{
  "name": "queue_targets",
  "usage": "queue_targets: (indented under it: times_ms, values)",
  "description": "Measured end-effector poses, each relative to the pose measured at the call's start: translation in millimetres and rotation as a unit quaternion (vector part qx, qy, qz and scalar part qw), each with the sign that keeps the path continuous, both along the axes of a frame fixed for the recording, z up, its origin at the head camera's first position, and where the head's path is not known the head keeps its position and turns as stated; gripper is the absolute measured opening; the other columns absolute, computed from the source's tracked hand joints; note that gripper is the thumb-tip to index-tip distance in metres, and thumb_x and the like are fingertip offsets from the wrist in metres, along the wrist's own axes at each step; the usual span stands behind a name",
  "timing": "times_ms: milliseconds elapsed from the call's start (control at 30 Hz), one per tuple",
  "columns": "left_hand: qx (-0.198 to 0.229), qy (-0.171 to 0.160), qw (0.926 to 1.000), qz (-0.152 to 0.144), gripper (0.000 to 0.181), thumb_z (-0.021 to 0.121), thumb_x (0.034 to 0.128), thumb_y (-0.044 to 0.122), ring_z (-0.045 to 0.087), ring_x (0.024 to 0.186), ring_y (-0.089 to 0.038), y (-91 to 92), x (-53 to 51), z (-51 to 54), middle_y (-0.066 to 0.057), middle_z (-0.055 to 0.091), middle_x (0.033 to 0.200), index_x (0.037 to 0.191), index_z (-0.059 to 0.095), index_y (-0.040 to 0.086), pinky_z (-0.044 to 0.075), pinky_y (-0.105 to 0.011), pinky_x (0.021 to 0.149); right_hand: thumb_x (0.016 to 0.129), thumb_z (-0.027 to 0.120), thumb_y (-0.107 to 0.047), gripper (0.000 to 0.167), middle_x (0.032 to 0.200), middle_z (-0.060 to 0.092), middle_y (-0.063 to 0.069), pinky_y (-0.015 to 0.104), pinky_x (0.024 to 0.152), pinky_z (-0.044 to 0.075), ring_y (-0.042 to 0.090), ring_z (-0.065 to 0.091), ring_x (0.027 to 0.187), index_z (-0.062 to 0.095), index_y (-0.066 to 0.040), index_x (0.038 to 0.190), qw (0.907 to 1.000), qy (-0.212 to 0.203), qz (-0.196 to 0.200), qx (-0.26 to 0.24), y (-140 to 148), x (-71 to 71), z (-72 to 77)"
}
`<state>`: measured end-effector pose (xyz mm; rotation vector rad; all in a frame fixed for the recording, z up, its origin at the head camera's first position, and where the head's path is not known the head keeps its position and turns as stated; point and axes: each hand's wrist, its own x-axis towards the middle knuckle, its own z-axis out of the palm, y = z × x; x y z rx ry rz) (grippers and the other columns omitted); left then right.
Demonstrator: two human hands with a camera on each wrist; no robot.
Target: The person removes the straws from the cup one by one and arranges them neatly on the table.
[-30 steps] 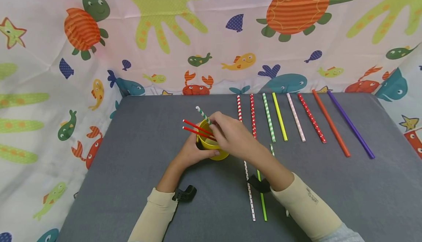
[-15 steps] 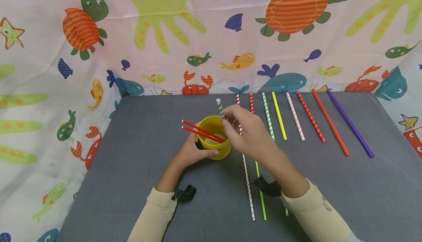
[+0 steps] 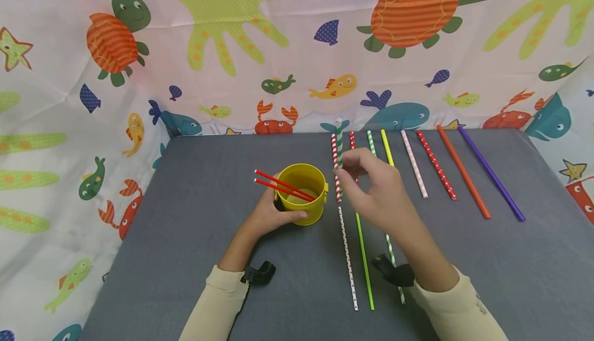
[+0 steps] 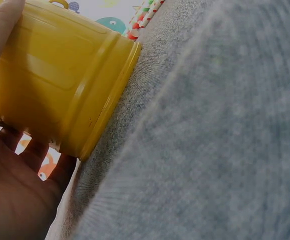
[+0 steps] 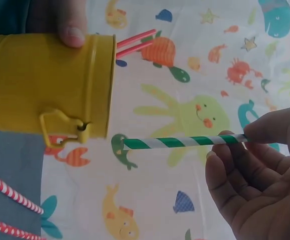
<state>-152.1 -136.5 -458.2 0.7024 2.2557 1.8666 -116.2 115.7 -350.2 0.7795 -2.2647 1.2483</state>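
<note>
A small yellow metal bucket (image 3: pixel 313 209) stands on the grey table, tilted to neither side. My left hand (image 3: pixel 269 214) grips it from the left, thumb across the front and fingers round the back. Two thin red straws (image 3: pixel 280 182) lean out of its left rim. To the right of the bucket, my right hand (image 3: pixel 378 191) pinches a green-and-white striped straw (image 3: pixel 339 140) between thumb and fingers, held upright. In the right wrist view the same striped straw (image 5: pixel 185 142) is apart from the bucket (image 5: pixel 49 80), and its far end points towards the rim.
A back row of straws runs rightward from a red-striped straw (image 3: pixel 334 155) to an orange straw (image 3: pixel 463 172) and a purple straw (image 3: pixel 492 173). Nearer lie a white dotted straw (image 3: pixel 348 258), a lime green straw (image 3: pixel 365 261) and a green-striped straw (image 3: pixel 401 294). A sea-animal curtain hangs behind.
My right hand has moved right, away from above the bucket, and the green-and-white straw has come with it, turning more upright. The left hand and bucket have stayed in place.
</note>
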Motion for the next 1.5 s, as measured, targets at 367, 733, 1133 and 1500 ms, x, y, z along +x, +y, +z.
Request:
queue_targets:
  times_ms: [367,733,1133,1500]
  values:
    - [0.002,0.000,1.0000,-0.002,0.090,0.090,0.0734,0.011,0.051,0.122,-0.025,-0.6,-4.1,-8.4,-0.023,0.052,0.137,0.145,0.037,0.000,0.035,-0.048,0.109,0.087,0.069,0.008,0.041,0.089,0.063,0.001,0.020,0.070,0.051,0.011,0.059,0.077,0.055,0.003,0.125,0.9963,-0.067,-0.046,0.028,25,7.9,-20.3]
    - [0.001,0.013,0.9999,-0.001,0.091,0.093,0.0728,0.027,0.050,0.124,-0.020,-4.8,-15.7,-36.7,-0.004,0.055,0.136,0.146,0.040,0.018,0.035,-0.045,0.110,0.085,0.068,0.009,0.050,0.094,0.058,0.001,0.032,0.067,0.057,0.009,0.062,0.075,0.057,-0.003,0.133,0.9918,-0.078,-0.053,0.085,43,14.2,-33.2]
    - [0.000,0.006,1.0000,0.002,0.091,0.092,0.0731,0.017,0.050,0.123,-0.023,-4.3,-13.0,-33.0,-0.011,0.055,0.137,0.147,0.038,0.013,0.034,-0.047,0.110,0.085,0.067,0.008,0.042,0.098,0.060,0.004,0.033,0.065,0.057,0.010,0.061,0.075,0.063,-0.004,0.125,0.9837,-0.105,-0.050,0.137,56,21.5,-46.0]
    - [-0.003,-0.003,1.0000,-0.001,0.089,0.089,0.0740,0.009,0.051,0.122,-0.023,-0.9,-0.1,-0.3,-0.023,0.053,0.137,0.145,0.037,-0.001,0.034,-0.049,0.109,0.085,0.069,0.005,0.039,0.099,0.061,0.006,0.035,0.063,0.053,0.013,0.059,0.075,0.064,-0.005,0.122,0.9639,-0.174,-0.076,0.187,72,29.9,-59.9]
